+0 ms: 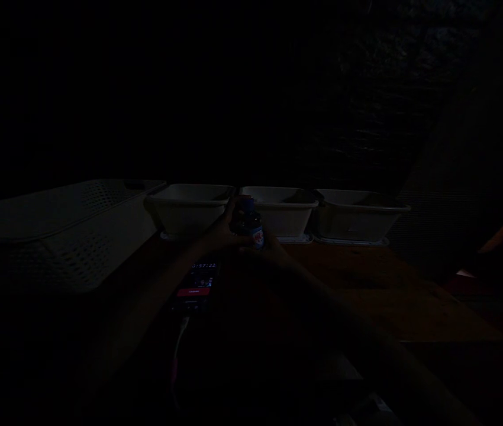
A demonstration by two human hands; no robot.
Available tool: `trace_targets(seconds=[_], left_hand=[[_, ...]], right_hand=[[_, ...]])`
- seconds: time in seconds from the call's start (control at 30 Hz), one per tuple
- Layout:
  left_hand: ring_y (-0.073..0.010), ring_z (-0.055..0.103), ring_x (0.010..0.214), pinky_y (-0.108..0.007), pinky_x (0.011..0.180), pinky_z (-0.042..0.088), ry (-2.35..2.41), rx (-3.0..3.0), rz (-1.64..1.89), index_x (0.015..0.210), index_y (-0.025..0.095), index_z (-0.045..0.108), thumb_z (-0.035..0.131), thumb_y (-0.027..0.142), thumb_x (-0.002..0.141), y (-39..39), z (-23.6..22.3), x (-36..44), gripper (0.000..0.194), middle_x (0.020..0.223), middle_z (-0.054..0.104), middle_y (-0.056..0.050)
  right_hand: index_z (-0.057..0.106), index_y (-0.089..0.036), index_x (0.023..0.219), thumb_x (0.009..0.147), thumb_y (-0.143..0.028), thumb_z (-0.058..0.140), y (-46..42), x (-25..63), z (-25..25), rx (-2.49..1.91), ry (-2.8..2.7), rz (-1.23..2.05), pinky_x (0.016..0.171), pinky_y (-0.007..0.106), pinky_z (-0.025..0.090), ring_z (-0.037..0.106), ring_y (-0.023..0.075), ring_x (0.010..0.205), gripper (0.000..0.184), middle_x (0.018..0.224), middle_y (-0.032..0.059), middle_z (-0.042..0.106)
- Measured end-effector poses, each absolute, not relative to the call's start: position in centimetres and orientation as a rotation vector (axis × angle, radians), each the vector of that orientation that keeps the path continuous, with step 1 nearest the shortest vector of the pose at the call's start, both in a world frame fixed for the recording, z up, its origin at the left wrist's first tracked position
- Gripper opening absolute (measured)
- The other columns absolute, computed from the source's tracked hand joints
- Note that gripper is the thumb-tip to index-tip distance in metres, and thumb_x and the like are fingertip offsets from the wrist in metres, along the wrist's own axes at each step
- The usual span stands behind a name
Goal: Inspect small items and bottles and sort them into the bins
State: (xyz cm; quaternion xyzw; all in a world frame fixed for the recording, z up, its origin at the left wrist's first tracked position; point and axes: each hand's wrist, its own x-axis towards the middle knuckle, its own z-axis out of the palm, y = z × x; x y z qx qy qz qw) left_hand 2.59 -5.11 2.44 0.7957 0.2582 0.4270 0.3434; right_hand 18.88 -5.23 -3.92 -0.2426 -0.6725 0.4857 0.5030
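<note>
The step in hand looked to be the handling of a small, dark, rounded bottle with a blue-and-white label and red lettering, held upright or nearly so between two bare hands near the middle of the view. The left hand came in from seven o'clock, its fingers curled around the bottle's nine o'clock side, close to the blue cap, with the thumb reaching across toward the label. The right hand came in from five o'clock, its fingers closed in at the bottle's lower side, at about four o'clock. Neither set of fingers looked spread wide, though the scene was so dark that their exact placing, and whether the base touched the brown wooden counter, could not be told. Any move from there would, as I judged it, call for one hand steadying the body while the other kept its fingers near the cap. Around the bottle, a pale rectangular plastic tub stood toward ten o'clock, a second pale tub just behind at one to two, and a third pale tub at three. A large pale perforated plastic basket stood at nine, and a lit black phone lay at about eight.
</note>
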Motion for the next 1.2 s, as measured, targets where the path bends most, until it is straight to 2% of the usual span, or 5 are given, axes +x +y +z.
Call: trace_targets(seconds=[0.23,0.5,0.87,1.07,1.2], left_hand=[[-0.0263,0.059,0.103,-0.043,0.083,0.052,0.636,2.1,1.159,0.131,0.031,0.022,0.08,0.024,0.056,-5.1,2.3,2.9,0.095,0.119,0.053,-0.009],[-0.0267,0.06,0.101,-0.044,0.083,0.051,0.731,2.048,1.118,0.134,0.029,0.016,0.08,0.029,0.058,-5.3,2.1,2.9,0.099,0.119,0.052,-0.012],[-0.0213,0.059,0.093,-0.036,0.076,0.052,0.8,2.104,1.19,0.125,0.026,0.021,0.075,0.034,0.065,-4.8,2.3,2.0,0.081,0.111,0.053,-0.008],[-0.018,0.059,0.091,-0.034,0.077,0.051,0.779,1.979,1.342,0.12,0.027,0.023,0.075,0.035,0.063,-4.0,2.7,1.4,0.078,0.106,0.053,-0.004],[-0.0202,0.057,0.098,-0.034,0.082,0.048,0.908,2.063,1.433,0.109,0.021,0.042,0.076,0.039,0.061,-4.0,3.3,1.1,0.061,0.108,0.055,-0.005]], right_hand=[[0.048,-0.02,0.111,0.061,-0.028,0.075,-5.3,18.7,-3.9,-0.566,-1.534,1.179,0.073,0.031,0.052,0.062,0.017,0.082,0.057,0.098,0.0044,0.063],[0.047,-0.02,0.115,0.064,-0.035,0.072,-5.4,18.8,-3.6,-0.644,-1.586,1.15,0.079,0.033,0.051,0.061,0.0183,0.089,0.059,0.104,0.0062,0.062],[0.057,-0.021,0.117,0.052,-0.022,0.08,-5.6,23.5,-0.4,-0.735,-2.238,1.196,0.095,0.043,0.044,0.055,0.0242,0.111,0.069,0.117,0.0058,0.061],[0.063,-0.016,0.106,0.06,-0.03,0.076,-4.6,25.8,0.4,-0.816,-2.081,1.066,0.081,0.037,0.051,0.062,0.0196,0.089,0.049,0.098,0.0061,0.066],[0.059,-0.018,0.101,0.06,-0.033,0.076,-4.8,26.1,1.6,-0.776,-1.618,0.892,0.068,0.026,0.052,0.059,0.0151,0.083,0.046,0.097,0.0053,0.061]])
